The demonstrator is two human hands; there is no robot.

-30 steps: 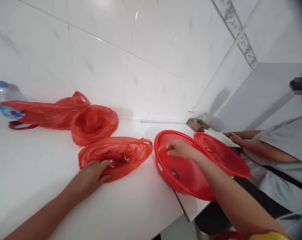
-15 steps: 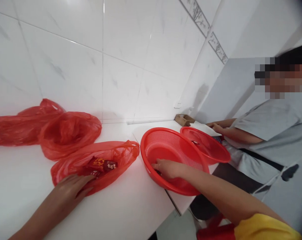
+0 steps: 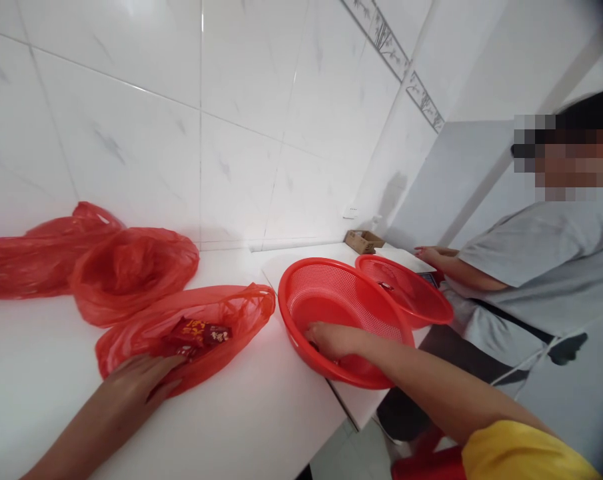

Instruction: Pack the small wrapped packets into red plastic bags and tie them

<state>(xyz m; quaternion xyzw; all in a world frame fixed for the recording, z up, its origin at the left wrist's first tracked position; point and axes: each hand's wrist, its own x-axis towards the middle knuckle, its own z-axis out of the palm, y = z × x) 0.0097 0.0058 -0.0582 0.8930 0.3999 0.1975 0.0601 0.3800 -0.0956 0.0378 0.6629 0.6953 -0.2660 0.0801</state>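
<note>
My left hand point(image 3: 136, 380) is at the near rim of an opened red plastic bag point(image 3: 231, 303), its fingers over the edge and the bag's film between fingers and thumb. Inside that bag lie several dark red snack packets point(image 3: 196, 331) with yellow and white print. My right hand point(image 3: 334, 341) reaches down into a red plastic colander point(image 3: 314, 270), fingers curled together near its floor. Something small and dark red shows by the fingertips; my hand mostly hides it.
More red plastic bags point(image 3: 136, 267) lie at the left along the tiled wall. Behind the colander stands a second red basket point(image 3: 431, 300) with a small packet in it. A cardboard box point(image 3: 364, 241) sits by the wall. At the right is a person in a grey shirt point(image 3: 546, 247).
The view has shifted slightly. My right hand stays in the colander, its fingers a little more curled. My left hand remains at the bag, and the person's hands have moved slightly.
</note>
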